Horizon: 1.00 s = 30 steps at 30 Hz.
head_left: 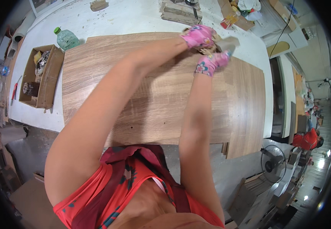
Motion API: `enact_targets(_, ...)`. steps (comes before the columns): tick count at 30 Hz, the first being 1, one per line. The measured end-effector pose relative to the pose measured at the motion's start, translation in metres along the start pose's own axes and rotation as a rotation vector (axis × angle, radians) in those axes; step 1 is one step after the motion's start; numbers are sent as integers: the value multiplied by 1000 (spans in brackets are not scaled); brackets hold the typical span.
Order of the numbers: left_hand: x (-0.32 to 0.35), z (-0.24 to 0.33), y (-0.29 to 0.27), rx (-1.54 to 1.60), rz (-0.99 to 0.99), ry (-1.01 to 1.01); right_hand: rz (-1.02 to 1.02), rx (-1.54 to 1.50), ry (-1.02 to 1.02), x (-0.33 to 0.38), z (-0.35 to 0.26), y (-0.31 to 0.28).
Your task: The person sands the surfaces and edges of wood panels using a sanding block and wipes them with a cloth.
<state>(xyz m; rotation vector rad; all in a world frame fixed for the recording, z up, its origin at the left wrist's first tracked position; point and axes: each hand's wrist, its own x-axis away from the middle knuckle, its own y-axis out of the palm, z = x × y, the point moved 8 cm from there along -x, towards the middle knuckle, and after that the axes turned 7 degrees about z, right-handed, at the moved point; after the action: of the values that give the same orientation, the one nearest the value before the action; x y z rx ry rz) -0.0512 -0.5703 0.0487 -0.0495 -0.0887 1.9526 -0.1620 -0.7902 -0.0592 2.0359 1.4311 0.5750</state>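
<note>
Both my hands wear pink flowered gloves and reach to the far edge of a wood-grain board (pixel 135 87) on a white table. My left hand (pixel 200 36) is closed by a crumpled tan wad (pixel 207 50), perhaps cloth. Close beside it, nearer to me, my right hand (pixel 214 62) has its fingers curled. Between and just right of the hands is a flat grey-beige piece (pixel 228 44), smeared by motion. Which hand grips that piece is hidden, and its kind does not show.
A cardboard box (pixel 51 76) with scraps stands at the left, by a green-capped bottle (pixel 67 39) and a red-handled tool (pixel 14 91). Wrapped blocks (pixel 180 15) and an open carton (pixel 234 17) lie at the back. A fan (pixel 274 163) stands at the lower right.
</note>
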Motion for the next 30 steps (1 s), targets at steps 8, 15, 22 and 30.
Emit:
enact_targets(8, 40, 46, -21, -235, 39, -44, -60, 241, -220, -56, 43, -4)
enact_targets(15, -66, -30, -51, -814, 155, 319, -139, 226, -68, -85, 35, -19)
enact_targets(22, 70, -64, -200, -573, 340, -107, -243, 306, -186, -61, 17, 2)
enact_targets(30, 179, -94, -327, -564, 592, 134, -326, 292, -178, -44, 5, 23)
